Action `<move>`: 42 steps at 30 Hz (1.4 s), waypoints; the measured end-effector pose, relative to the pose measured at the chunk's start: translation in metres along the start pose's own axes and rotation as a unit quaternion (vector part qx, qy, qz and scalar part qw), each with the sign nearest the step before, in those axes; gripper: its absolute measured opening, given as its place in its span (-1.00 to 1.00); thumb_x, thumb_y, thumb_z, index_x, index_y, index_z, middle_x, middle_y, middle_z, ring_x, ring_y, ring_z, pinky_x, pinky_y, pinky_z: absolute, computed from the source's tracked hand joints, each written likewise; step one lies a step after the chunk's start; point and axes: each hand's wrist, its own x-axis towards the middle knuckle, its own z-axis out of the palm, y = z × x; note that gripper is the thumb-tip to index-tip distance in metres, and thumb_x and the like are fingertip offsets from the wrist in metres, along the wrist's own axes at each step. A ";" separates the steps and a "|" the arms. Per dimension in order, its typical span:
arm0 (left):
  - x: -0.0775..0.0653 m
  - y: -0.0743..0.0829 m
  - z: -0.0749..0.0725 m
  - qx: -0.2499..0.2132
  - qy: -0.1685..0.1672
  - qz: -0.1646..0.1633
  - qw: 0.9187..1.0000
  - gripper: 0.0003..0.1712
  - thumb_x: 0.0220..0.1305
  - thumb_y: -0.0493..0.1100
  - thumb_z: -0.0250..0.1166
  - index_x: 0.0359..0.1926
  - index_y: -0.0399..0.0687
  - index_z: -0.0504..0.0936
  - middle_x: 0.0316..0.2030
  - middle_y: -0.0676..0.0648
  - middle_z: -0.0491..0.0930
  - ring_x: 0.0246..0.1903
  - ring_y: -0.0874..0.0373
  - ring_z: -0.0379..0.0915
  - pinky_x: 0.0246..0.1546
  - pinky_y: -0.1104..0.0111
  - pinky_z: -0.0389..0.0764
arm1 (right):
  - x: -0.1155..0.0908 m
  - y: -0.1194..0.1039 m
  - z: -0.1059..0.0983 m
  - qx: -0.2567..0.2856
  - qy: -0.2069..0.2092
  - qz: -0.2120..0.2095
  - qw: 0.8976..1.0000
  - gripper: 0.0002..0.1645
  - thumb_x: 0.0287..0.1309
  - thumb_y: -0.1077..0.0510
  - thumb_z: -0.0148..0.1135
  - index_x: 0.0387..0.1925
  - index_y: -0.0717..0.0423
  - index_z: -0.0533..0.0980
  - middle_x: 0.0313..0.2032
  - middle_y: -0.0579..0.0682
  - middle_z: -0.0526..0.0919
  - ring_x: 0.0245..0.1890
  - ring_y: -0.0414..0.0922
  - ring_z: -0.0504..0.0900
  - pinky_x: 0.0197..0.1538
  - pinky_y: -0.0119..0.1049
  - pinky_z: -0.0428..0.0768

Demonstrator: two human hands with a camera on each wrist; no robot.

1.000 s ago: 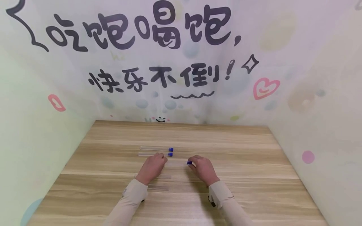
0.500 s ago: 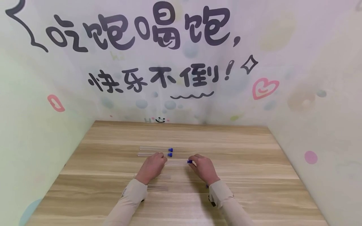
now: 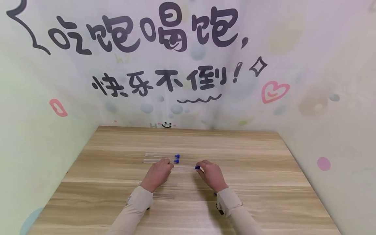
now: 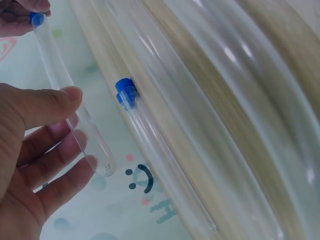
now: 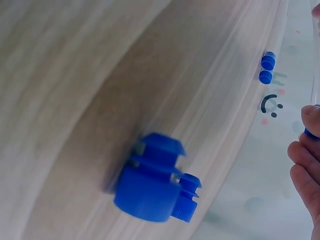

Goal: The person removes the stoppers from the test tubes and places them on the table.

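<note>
Held tube [image 3: 183, 168]: lies between left hand [image 3: 158, 174] and right hand [image 3: 212, 176], long axis running left to right across the worktop [image 3: 249, 163]; looks raised off the wood, mouth toward the right.
Held cap [image 3: 197, 167]: meets the held tube's mouth, roughly in line with the long axis; cannot tell how far in.
Key relation: end to end, tube left, cap right; calls, by judgement, for force along that axis, not across it.
Nearer hand: right for mouth and held cap; left for the rounded end.
Left fingers: pinch the held tube toward its rounded end, thumb on one side, remaining fingers fanned along the other.
Right fingers: pinch the held cap; little else visible of their lie.
Tubes: five in the head view; one held, two capped, two bare.
Capped pair: far capped tube [image 3: 160, 154] and near capped tube [image 3: 151, 161], lying side by side beyond the left hand, caps to the right.
Bare pair: upper bare tube [image 3: 171, 184] and lower bare tube [image 3: 164, 196], lying by the left sleeve [image 3: 140, 199], partly hidden.
Caps: five, blue; one pinched, two on the capped pair, two loose.
Loose caps: front loose cap [image 5: 147, 190] and rear loose cap [image 5: 186, 202], overlapping in the right wrist view; only one visible in the head view, beside the right sleeve [image 3: 230, 199].
</note>
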 end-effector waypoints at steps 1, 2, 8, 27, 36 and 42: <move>0.000 -0.001 -0.001 0.001 -0.001 -0.001 1.000 -0.88 -0.05 -0.36 0.42 -0.52 -0.11 0.63 -0.53 -0.01 0.52 -0.51 0.13 0.48 -0.60 0.37 0.53 | 0.000 0.001 0.000 -0.001 0.000 0.001 1.000 -0.81 -0.12 0.19 0.48 -0.39 0.06 0.63 -0.40 -0.06 0.71 -0.49 -0.20 0.66 -0.45 -0.35 0.59; 0.000 -0.001 -0.001 0.001 -0.002 -0.002 1.000 -0.88 -0.04 -0.36 0.42 -0.52 -0.10 0.64 -0.53 -0.01 0.51 -0.51 0.13 0.48 -0.60 0.38 0.53 | 0.000 0.001 0.000 -0.002 -0.001 0.003 1.000 -0.81 -0.12 0.19 0.48 -0.39 0.07 0.63 -0.40 -0.06 0.71 -0.49 -0.20 0.67 -0.45 -0.35 0.60; 0.001 -0.006 -0.002 -0.011 -0.008 -0.011 1.000 -0.87 -0.03 -0.38 0.40 -0.52 -0.10 0.64 -0.54 0.00 0.49 -0.51 0.15 0.47 -0.58 0.40 0.53 | 0.000 0.007 -0.002 -0.013 -0.004 0.014 1.000 -0.80 -0.13 0.21 0.49 -0.38 0.07 0.63 -0.38 -0.04 0.71 -0.46 -0.18 0.69 -0.42 -0.35 0.61; -0.013 -0.023 0.004 -0.012 -0.034 -0.044 0.998 -0.90 0.03 -0.38 0.36 -0.51 -0.15 0.62 -0.49 -0.04 0.49 -0.47 0.10 0.46 -0.57 0.33 0.54 | -0.012 0.038 -0.018 -0.009 -0.012 0.084 0.996 -0.80 -0.09 0.21 0.46 -0.35 0.07 0.62 -0.34 -0.02 0.70 -0.48 -0.12 0.67 -0.44 -0.27 0.59; -0.024 -0.030 0.007 -0.015 -0.022 -0.056 0.998 -0.88 -0.02 -0.42 0.32 -0.53 -0.15 0.59 -0.52 -0.05 0.44 -0.49 0.07 0.46 -0.63 0.27 0.52 | -0.018 0.045 -0.022 -0.008 -0.029 0.112 0.993 -0.81 -0.12 0.25 0.47 -0.38 0.09 0.63 -0.38 -0.05 0.66 -0.49 -0.16 0.61 -0.42 -0.28 0.57; -0.030 -0.035 0.013 -0.014 -0.013 -0.050 0.999 -0.85 -0.06 -0.44 0.33 -0.56 -0.14 0.58 -0.53 -0.06 0.47 -0.52 0.06 0.47 -0.60 0.26 0.52 | -0.022 0.048 -0.020 -0.003 -0.050 0.125 0.991 -0.84 -0.12 0.27 0.46 -0.44 0.10 0.62 -0.42 -0.04 0.66 -0.48 -0.16 0.59 -0.40 -0.27 0.56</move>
